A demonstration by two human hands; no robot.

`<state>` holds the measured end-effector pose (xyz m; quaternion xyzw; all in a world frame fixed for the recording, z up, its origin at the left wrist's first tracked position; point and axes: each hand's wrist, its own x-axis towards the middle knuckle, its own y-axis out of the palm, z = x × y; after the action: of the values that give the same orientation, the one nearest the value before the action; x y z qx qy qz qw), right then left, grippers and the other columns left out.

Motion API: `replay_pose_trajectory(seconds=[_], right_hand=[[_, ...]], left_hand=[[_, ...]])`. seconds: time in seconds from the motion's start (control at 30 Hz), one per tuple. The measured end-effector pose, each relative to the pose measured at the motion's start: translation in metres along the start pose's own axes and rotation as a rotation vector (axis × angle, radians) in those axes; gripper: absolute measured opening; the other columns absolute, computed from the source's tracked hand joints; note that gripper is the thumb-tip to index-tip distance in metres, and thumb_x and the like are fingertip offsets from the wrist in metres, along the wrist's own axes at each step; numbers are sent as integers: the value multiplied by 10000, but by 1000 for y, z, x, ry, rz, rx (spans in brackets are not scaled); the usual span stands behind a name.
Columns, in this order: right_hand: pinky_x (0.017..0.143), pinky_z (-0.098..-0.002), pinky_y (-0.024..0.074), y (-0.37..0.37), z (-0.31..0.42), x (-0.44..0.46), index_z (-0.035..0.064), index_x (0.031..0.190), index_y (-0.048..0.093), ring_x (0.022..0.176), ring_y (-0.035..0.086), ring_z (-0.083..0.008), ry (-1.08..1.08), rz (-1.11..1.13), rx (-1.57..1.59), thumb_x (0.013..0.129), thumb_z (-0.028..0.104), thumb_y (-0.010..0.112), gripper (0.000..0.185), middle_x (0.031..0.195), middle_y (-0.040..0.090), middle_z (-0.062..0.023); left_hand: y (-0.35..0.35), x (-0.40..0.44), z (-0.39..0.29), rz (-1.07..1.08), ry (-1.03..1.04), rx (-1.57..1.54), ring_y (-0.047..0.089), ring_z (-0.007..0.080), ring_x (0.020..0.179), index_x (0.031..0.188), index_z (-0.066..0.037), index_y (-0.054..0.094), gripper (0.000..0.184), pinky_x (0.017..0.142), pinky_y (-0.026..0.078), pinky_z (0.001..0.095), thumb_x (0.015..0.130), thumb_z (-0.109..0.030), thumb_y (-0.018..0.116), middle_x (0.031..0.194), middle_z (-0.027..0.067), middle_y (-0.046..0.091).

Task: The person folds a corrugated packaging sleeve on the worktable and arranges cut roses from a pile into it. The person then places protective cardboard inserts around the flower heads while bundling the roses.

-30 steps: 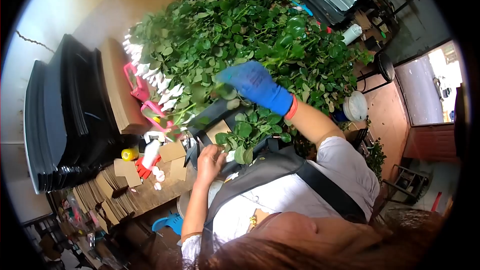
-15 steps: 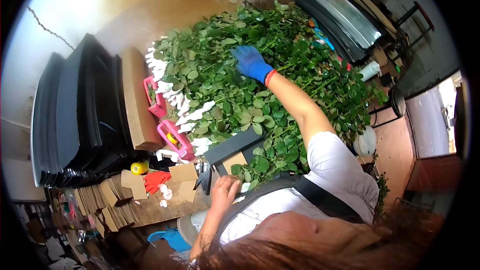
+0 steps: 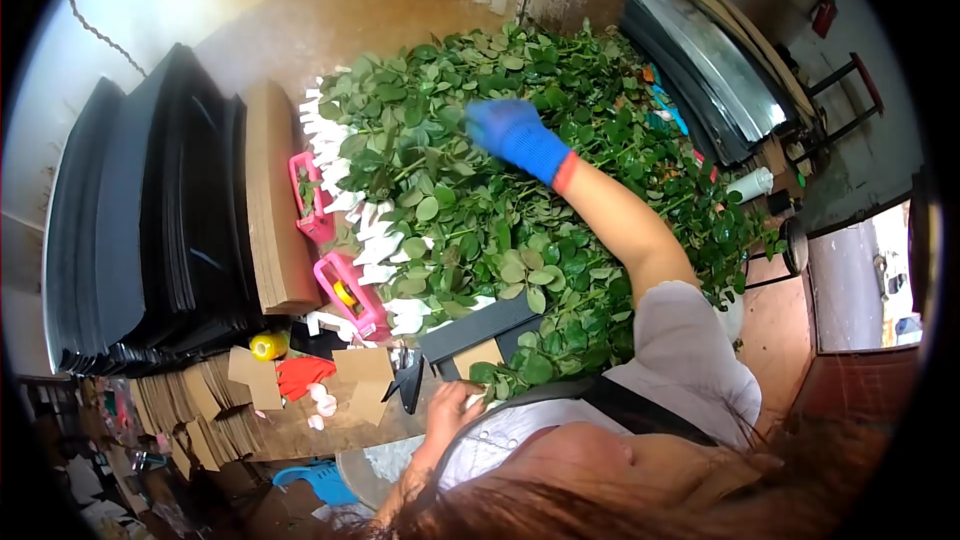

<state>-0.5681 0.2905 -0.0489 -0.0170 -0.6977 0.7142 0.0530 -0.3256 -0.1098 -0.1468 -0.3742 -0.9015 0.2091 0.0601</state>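
Observation:
A wide heap of leafy green stems (image 3: 440,140), with white-wrapped ends (image 3: 375,250) along its left side, covers the table. My right hand (image 3: 508,132), in a blue glove with a red cuff, is over the middle of the heap. Its fingers are smeared by motion. Low at the near edge, my bare left hand (image 3: 450,412) has its fingers curled at the white end of a leafy stem (image 3: 515,375); part of the grip is hidden. Just beyond it lie a dark grey board (image 3: 480,328) and a black tape-cutter-like tool (image 3: 406,385).
Two pink tape dispensers (image 3: 365,325) stand left of the stems. Tall stacks of black sheets (image 3: 150,210) and brown cardboard (image 3: 278,200) rise farther left. Red gloves (image 3: 303,376), yellow tape (image 3: 268,346) and cardboard pieces lie nearby. More sheets (image 3: 705,65) lean at the back right.
The view has shifted slightly, and objects sit differently in it. My right hand is now blurred over the stems, where its fingers were stretched out before. My left hand stays near the edge.

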Motion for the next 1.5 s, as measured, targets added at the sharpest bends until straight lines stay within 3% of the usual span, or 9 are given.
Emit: replay_pose_trajectory(seconds=[0.17,0.3,0.47,0.7,0.9,1.03,1.33,1.43,1.5], right_hand=[[991,-401,452,62,-20,52,165,1082,683,1142,593,-291,-20,201,-345,905,196,598,199,1224,618,-76],[977,-419,483,4,-26,7,150,1150,667,1100,615,-295,-310,-563,-13,848,102,647,306,1159,648,-83],[895,-428,539,-94,-10,-121,140,1190,664,1060,657,-297,-559,-583,19,839,60,643,361,1120,694,-78],[770,-413,504,-132,-81,-229,171,1198,654,910,631,-274,-252,-565,-287,813,-2,560,433,1114,673,-43],[818,-424,514,-120,-35,-319,196,1253,650,979,632,-310,-325,-36,77,725,-50,631,583,1091,671,-75],[860,-426,501,-24,-52,-361,214,1215,665,963,637,-296,-260,226,74,793,52,638,453,1074,655,-70],[941,-452,498,58,-65,-377,165,1276,640,1074,617,-331,-28,462,264,860,203,639,418,1253,631,-103],[1005,-451,488,5,-77,-343,155,1311,620,1140,619,-333,124,729,536,876,294,620,457,1291,638,-138],[941,-455,526,-34,-67,-308,164,1280,629,1075,648,-327,104,581,342,893,329,629,421,1233,657,-133]], left_hand=[[10,-6,14,-18,-11,6,633,326,888,924,-67,675,183,772,504,395,772,-70,775,926,97,687],[6,-3,10,-30,28,7,635,328,900,912,-59,673,177,779,508,397,764,-64,769,922,107,686],[3,-1,6,-37,106,-2,634,335,911,907,-40,664,168,789,507,403,766,-48,754,932,112,686],[-5,-1,-5,4,162,49,634,336,937,898,-29,634,149,814,508,399,791,-45,737,1001,116,683],[5,-6,13,1,-108,-23,639,348,903,953,-23,637,222,775,509,390,775,-76,758,990,147,656],[10,-4,17,-88,11,-203,650,230,1105,1460,-48,365,851,955,515,344,753,-50,839,1287,143,636],[4,4,-6,-14,123,10,636,245,1050,1256,-47,610,472,793,570,322,829,-106,802,1262,134,592],[7,-1,-3,-36,123,21,607,289,1063,1278,-47,596,462,815,561,334,853,-93,773,1277,166,542],[6,-3,-3,-31,120,72,597,301,1051,1286,-47,589,464,820,556,344,858,-86,764,1277,171,525]])
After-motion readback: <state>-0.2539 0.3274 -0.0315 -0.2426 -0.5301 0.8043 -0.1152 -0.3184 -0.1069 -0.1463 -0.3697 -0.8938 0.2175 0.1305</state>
